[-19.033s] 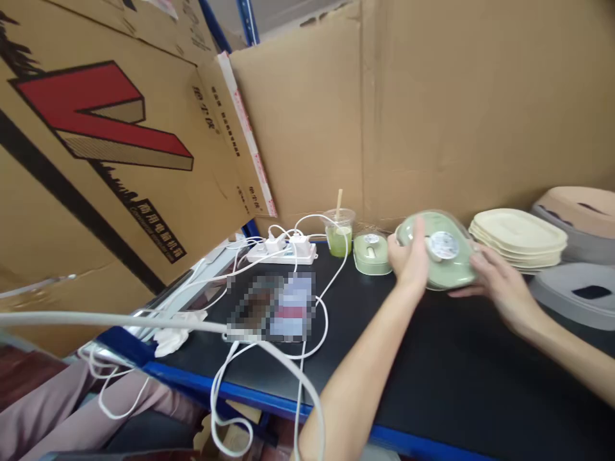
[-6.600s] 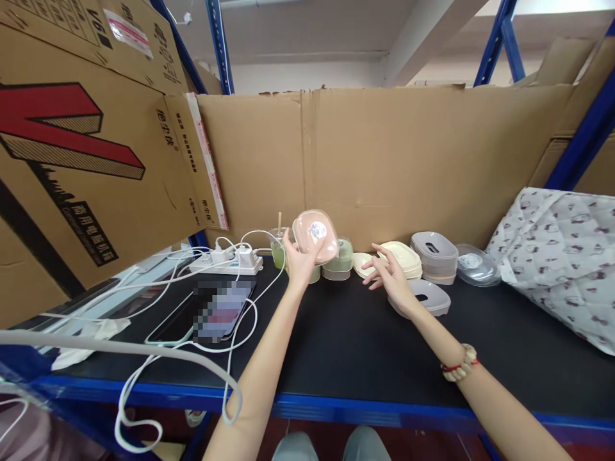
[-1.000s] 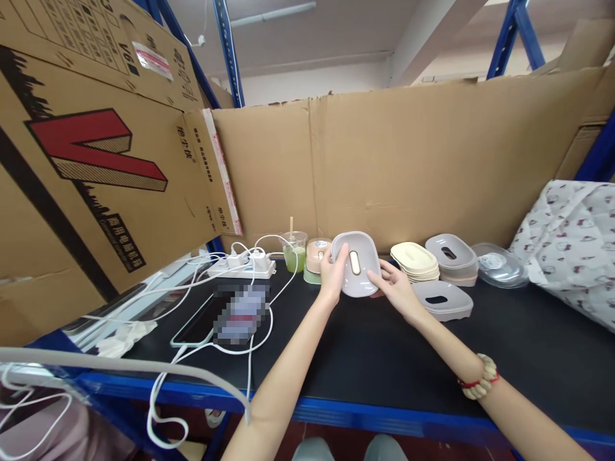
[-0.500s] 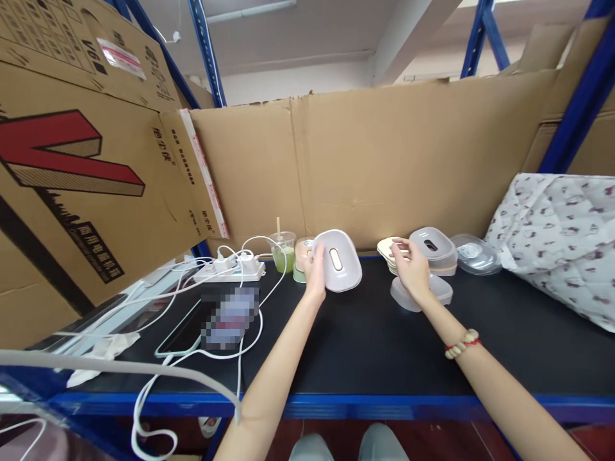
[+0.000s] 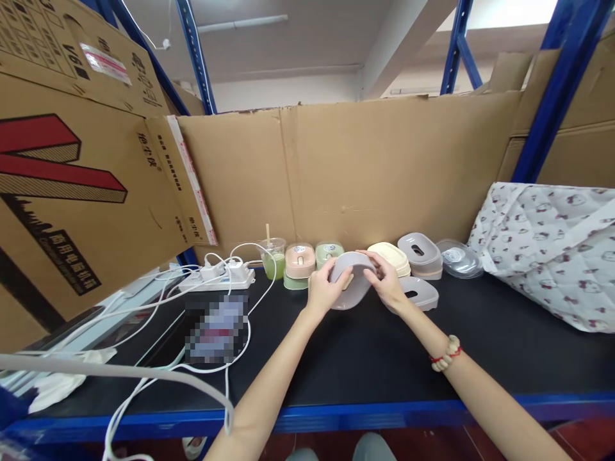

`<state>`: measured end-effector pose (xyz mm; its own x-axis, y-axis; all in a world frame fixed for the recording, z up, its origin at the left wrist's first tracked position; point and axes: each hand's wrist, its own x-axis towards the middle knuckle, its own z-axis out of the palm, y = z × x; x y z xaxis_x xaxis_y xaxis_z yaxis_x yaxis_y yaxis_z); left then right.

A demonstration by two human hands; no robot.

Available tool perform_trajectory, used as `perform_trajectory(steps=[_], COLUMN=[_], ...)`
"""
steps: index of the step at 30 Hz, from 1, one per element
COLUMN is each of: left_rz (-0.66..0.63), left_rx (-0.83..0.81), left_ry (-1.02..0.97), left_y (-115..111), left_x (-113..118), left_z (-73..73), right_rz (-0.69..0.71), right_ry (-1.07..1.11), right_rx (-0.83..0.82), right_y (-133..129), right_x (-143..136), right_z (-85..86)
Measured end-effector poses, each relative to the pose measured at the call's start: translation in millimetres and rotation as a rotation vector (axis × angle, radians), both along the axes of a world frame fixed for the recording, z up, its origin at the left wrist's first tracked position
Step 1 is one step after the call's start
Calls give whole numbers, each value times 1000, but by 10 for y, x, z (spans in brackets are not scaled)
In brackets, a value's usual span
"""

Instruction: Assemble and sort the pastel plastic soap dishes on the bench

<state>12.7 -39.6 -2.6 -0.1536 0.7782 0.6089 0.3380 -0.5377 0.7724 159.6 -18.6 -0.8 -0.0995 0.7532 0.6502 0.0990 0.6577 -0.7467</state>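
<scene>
the fingers (image 5: 342,279) of my left hand (image 5: 323,289) are clamped on the near-left wall of the grey bowl (image 5: 354,296), thumb inside the rim; those of my right hand (image 5: 388,283) grip its right side. on my feed the bowl is tilted, its hollow partly in view with a small cream oval in it, raised over the black table (image 5: 365,374). behind it sits a green box (image 5: 328,251), partly covered, and left of that a pink box (image 5: 300,261) rests on another green one, with the cup (image 5: 273,264) just beside. behind my right hand i see the cream stack (image 5: 391,255); the slotted grey lid (image 5: 423,294) lies right of that hand, near the grey stack (image 5: 421,251). further right are the clear lids (image 5: 459,261) and the patterned bag (image 5: 548,250).
</scene>
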Motion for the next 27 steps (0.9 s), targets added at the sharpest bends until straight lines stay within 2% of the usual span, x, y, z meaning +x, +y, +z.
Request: perform_trajectory(steps=[4,9,14,19,22,24,27], left_rz=[-44,-46,-72,-14,34,49,29], left_rx=[7,-19,-25,-106,-135,-128,-121], left_ry=[-3,-65,27,118,64,-58,-338], left_y=[-13,-22,-6,4,8,21,54], left_x=[16,37,6,-2,10,5,-20], left_z=[-4,16,30,47,57,69,100], right_rz=[-81,-98,-110,-163,-179,-295,-643], right_ry=[-4,-17,-54,-99,-100,-65,15], right_rx=[-11,2,30,63,43,17,-23], right_y=[-19,-8,8,41,79,123,207], right_x=[-41,-21,7,46,104,194,430], right_z=[14,40,27,-4,10,42,99])
